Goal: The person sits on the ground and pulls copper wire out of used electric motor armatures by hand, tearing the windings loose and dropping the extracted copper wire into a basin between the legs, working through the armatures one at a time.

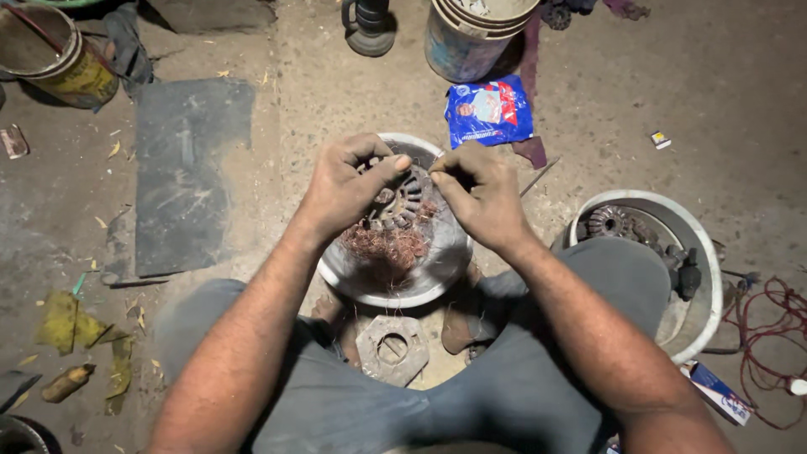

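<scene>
A round metal motor housing (419,288) lies on the floor between my knees. Inside it sits a slotted stator core (402,200) with a tangle of loose copper wire (388,246) spilling toward me. My left hand (346,183) rests on the stator's left side, thumb and fingers pinched on its top edge. My right hand (479,192) is over the right side, fingers pinched together on thin copper wire at the stator's top. The two hands nearly touch at the fingertips.
A second round housing (696,244) with gear parts lies at right, beside red wire (769,336). A hexagonal metal piece (391,347) lies near my feet. A blue packet (487,111), buckets (466,34) (59,55), a dark slab (187,172) and yellow scraps (80,329) surround.
</scene>
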